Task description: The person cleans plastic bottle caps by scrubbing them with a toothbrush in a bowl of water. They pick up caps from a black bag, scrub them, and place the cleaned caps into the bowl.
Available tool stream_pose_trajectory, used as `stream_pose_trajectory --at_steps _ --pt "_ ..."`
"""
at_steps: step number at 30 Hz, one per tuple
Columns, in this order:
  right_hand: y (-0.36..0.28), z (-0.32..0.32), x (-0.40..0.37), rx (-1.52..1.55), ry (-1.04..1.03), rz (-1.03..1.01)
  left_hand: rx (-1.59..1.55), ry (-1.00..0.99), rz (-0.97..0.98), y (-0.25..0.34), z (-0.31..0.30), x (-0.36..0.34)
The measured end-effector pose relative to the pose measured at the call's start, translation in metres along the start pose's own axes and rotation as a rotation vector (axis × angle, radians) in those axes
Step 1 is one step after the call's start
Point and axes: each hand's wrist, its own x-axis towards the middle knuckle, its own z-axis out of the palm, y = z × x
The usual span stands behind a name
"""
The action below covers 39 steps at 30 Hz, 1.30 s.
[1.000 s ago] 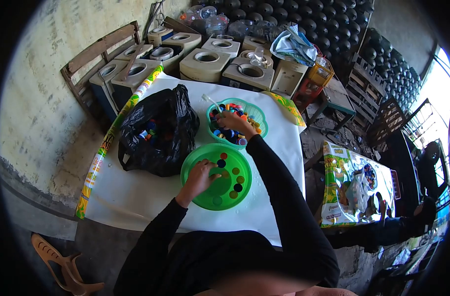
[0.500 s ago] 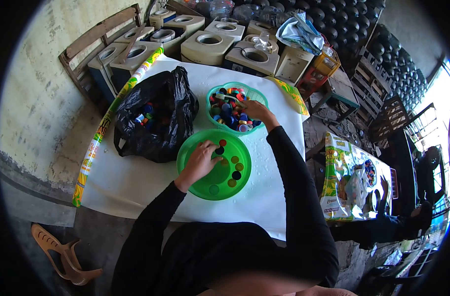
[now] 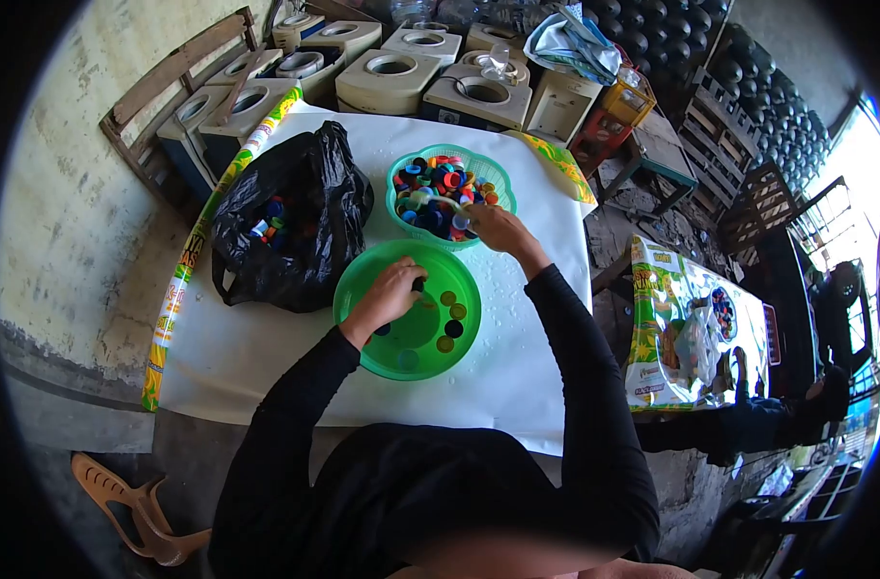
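Note:
My left hand (image 3: 387,297) is over the green basin (image 3: 348,333), its fingers closed on a dark bottle cap (image 3: 419,284). Several yellow and dark caps (image 3: 453,329) lie in the basin near its right side. My right hand (image 3: 502,234) grips a pale, thin-handled brush that looks like a toothbrush (image 3: 441,200); its far end reaches over the light green basket (image 3: 505,179). Bottle caps of many colours (image 3: 449,181) fill that basket. Left of both containers stands an open black plastic bag (image 3: 338,183) with more caps inside.
White sheeting with printed edges covers the table (image 3: 527,386). Old water dispensers (image 3: 382,82) stand along its far side. A brown plastic piece (image 3: 136,507) lies on the floor at lower left. Another person (image 3: 749,415) sits at a second table on the right.
My left hand has closed on a dark cap. My right hand has drawn slightly nearer with the brush, to the basket's near edge. The view has shifted a little.

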Motion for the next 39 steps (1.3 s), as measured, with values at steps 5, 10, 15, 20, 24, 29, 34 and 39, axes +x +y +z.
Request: stream_pose_trajectory --at_steps 5,10,15,20,24,29,34,39 --pt "-0.03 -0.024 -0.036 -0.032 0.156 0.141 -0.289 0.172 -0.095 0.005 -0.015 -0.012" --pt "-0.045 0.007 -0.088 0.059 0.249 -0.018 -0.197 0.211 -0.092 0.011 -0.022 -0.025" --pt "-0.069 0.011 -0.116 0.034 0.249 0.024 -0.141 0.136 -0.114 0.01 -0.021 -0.026" --pt "-0.098 0.014 -0.138 0.175 0.363 0.059 -0.801 0.078 -0.301 0.004 -0.029 -0.023" --pt "-0.111 0.036 -0.153 0.222 0.389 0.115 -1.199 0.122 -0.354 0.01 -0.032 -0.033" --pt "-0.122 0.041 -0.156 0.242 0.456 0.169 -1.237 0.117 -0.388 0.018 -0.032 -0.041" --pt "-0.104 0.041 -0.146 0.219 0.489 0.233 -1.117 0.161 -0.355 0.015 -0.029 -0.042" --pt "-0.105 0.035 -0.139 0.281 0.425 0.135 -1.141 0.195 -0.345 0.015 -0.032 -0.04"
